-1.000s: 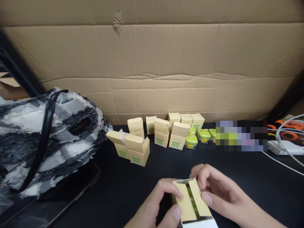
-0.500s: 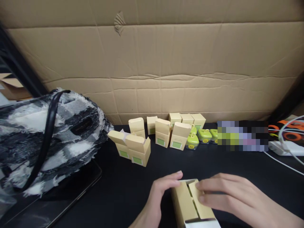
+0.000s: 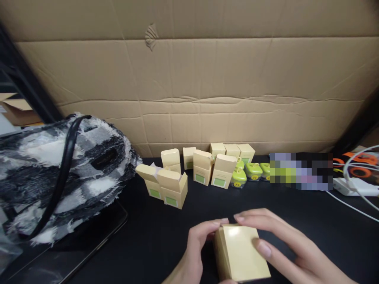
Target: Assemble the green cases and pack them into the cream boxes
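A small cream cardboard box (image 3: 244,252) is at the bottom of the view, between my two hands. A smooth top panel lies over its opening, with a narrow gap along the left edge. My left hand (image 3: 192,250) wraps the box's left side, fingertips at the far left corner and thumb tip at the near edge. My right hand (image 3: 291,246) has its fingers at the far edge and its thumb pressed on the right side of the top panel. The inside of the box is hidden.
Several cream boxes stand behind, some with raised flaps, such as one open box (image 3: 173,193). Green-lidded cases (image 3: 238,178) sit to their right. A shaggy black-and-white bag (image 3: 74,177) is at left. White cables (image 3: 352,173) and orange-handled scissors (image 3: 363,171) are at right. Cardboard (image 3: 192,79) stands behind.
The top panel of the box has come down over the two inner flaps, which are now covered. My right hand's fingers have shifted from those flaps to the far edge.
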A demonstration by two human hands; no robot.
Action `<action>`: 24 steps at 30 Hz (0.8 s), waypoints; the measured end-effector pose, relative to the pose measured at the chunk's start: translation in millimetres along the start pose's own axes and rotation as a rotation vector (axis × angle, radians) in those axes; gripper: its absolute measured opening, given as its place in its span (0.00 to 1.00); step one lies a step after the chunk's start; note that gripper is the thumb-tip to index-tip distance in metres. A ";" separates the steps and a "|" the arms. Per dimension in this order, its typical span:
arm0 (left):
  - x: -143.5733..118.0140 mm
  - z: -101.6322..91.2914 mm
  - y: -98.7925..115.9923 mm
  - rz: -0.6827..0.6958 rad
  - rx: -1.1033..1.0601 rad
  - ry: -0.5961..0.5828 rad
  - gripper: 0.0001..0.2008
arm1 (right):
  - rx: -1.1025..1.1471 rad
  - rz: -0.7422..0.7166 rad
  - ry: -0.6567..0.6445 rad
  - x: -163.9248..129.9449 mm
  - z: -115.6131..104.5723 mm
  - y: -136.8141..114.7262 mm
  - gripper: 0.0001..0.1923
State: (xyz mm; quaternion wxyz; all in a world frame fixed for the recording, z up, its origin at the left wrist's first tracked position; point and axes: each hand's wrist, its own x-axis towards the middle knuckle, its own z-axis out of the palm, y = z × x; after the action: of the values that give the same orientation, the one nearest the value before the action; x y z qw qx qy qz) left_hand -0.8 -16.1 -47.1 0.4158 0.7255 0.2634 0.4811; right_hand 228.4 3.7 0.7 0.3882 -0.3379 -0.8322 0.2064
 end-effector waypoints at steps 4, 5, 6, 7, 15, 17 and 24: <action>-1.5 -0.9 0.7 -0.048 0.041 -0.018 0.28 | 0.149 0.173 -0.068 4.0 2.4 -1.4 0.11; -1.8 -1.5 0.7 -0.067 0.063 -0.026 0.29 | 0.170 0.196 -0.080 3.9 2.5 -1.1 0.10; -2.1 -2.1 0.1 -0.078 0.081 -0.032 0.29 | 0.187 0.209 -0.092 3.6 2.5 -0.8 0.10; -2.3 -2.6 -1.3 -0.080 0.090 -0.036 0.30 | 0.200 0.218 -0.104 3.2 2.3 -0.5 0.10; -0.5 -5.2 -13.3 0.007 0.091 -0.105 0.31 | 0.158 0.183 -0.083 -6.3 3.5 1.3 0.15; -0.4 -5.9 -8.9 -0.033 0.072 -0.099 0.29 | 0.120 0.176 -0.073 -7.5 4.5 2.0 0.18; 1.0 -6.4 2.0 -0.089 0.054 -0.091 0.28 | 0.002 0.034 -0.117 -3.0 -1.4 5.0 0.17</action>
State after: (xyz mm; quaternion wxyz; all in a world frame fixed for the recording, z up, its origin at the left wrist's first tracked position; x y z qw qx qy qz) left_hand -6.4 -14.1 -43.7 0.4288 0.7452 0.2888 0.4213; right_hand 232.9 5.1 -3.0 0.3357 -0.3390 -0.8474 0.2329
